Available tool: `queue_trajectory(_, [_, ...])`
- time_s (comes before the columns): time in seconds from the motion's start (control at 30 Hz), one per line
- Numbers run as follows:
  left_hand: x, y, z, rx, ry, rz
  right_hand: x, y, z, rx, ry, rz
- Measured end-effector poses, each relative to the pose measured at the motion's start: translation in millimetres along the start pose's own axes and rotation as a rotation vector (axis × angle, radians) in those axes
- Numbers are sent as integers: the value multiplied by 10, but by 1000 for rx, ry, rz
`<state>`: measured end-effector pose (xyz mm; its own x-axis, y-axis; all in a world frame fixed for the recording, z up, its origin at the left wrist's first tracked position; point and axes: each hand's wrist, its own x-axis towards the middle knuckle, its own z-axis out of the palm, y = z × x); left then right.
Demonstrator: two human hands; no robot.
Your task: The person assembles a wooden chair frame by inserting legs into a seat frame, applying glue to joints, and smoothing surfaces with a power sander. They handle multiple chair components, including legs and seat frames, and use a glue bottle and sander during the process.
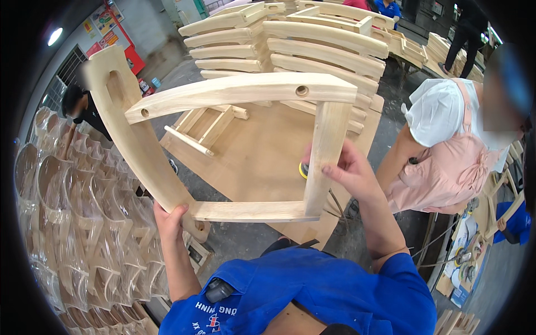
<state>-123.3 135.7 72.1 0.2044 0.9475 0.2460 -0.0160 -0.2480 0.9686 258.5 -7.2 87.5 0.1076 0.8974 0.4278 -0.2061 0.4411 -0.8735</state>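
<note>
Left hand: the left hand (170, 216) comes up from the lower edge on a bare forearm and is closed around the lower corner of the wooden chair frame (223, 151), where the curved rear leg meets the bottom rail; fingers wrap the leg's edge, thumb toward the rail.
Right hand: the right hand (347, 167) reaches up with the forearm angled inward and grips the straight upright post of the frame, fingers curled round its far side (thumb hidden behind the wood).
Chair frame: unfinished pale wood, held in the air between both hands, in front of the chest and above the workbench; a curved top rail with two round drilled holes spans from the broad curved leg on the left to the post on the right.
Yellow-rimmed object: a small round item (303, 170) shows just beside the post, near the right fingers; what it is cannot be told.
Workbench: a plywood table (262, 151) lies below the frame, carrying a small ladder-like wooden part (204, 129).
Stacks: curved wooden rails (312, 42) are piled at the bench's far end; rows of bent chair parts (84, 223) stand at the left.
Bystander: a person in a pink apron (446, 162) stands to the right of the bench.
</note>
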Motion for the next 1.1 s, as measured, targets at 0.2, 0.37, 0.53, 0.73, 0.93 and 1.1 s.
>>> queue_trajectory(0.2, [-41, -156, 68, -32, -30, 3, 281, -408, 94, -265, 322, -301])
queue_trajectory(0.37, [-66, -243, 104, -20, -16, 34, 389, -423, 227, -495, 430, -328])
queue_trajectory(0.53, [-58, -267, 62, 10, 6, 69, 357, -372, 198, -465, 377, -290])
queue_trajectory(0.73, [-38, -239, 37, 10, -1, 92, 310, -367, 167, -537, 333, -301])
queue_trajectory(0.93, [-65, -204, 0, 32, 22, 71, 281, -322, 54, -508, 328, -263])
queue_trajectory(1.1, [-99, -51, 11, 187, 13, 76, 316, -152, -55, -401, 331, -193])
